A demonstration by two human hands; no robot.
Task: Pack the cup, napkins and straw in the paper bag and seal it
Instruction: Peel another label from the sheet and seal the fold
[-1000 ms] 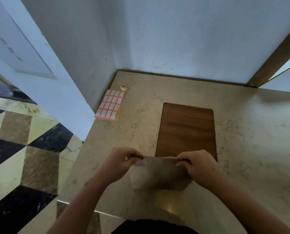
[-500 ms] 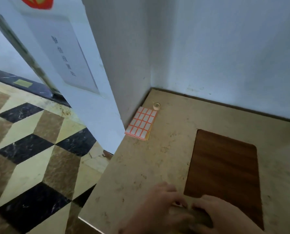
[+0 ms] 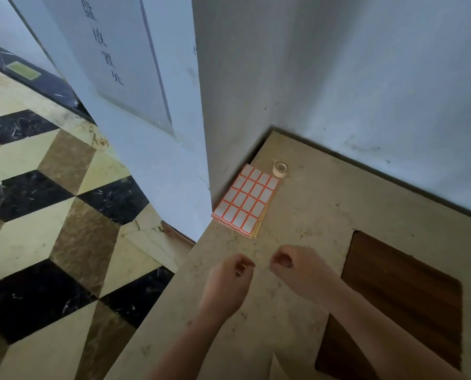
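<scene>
1. Both hands hover over the marble surface (image 3: 311, 215), empty: the left hand (image 3: 229, 278) and the right hand (image 3: 297, 270) each have their fingers loosely curled round nothing, thumb and forefinger nearly meeting.
2. The paper bag is almost out of view; only a pale corner at the bottom edge, near the right forearm, may be it, and I cannot tell for sure. Cup, napkins and straw are not visible.
3. The sheet of red-bordered labels (image 3: 245, 201) lies ahead by the wall corner, with a small tape roll (image 3: 280, 169) just beyond it. The hands look bound for these, so the step is likely fetching a seal.
4. To do it well: steady the sheet with the left hand, lift one label by its corner with the right fingers, and peel slowly so it does not tear or curl onto itself.
5. Keep the sticky side off the surface, then press it across the bag's folded top.
6. The wooden board (image 3: 399, 297) lies to the right.
</scene>
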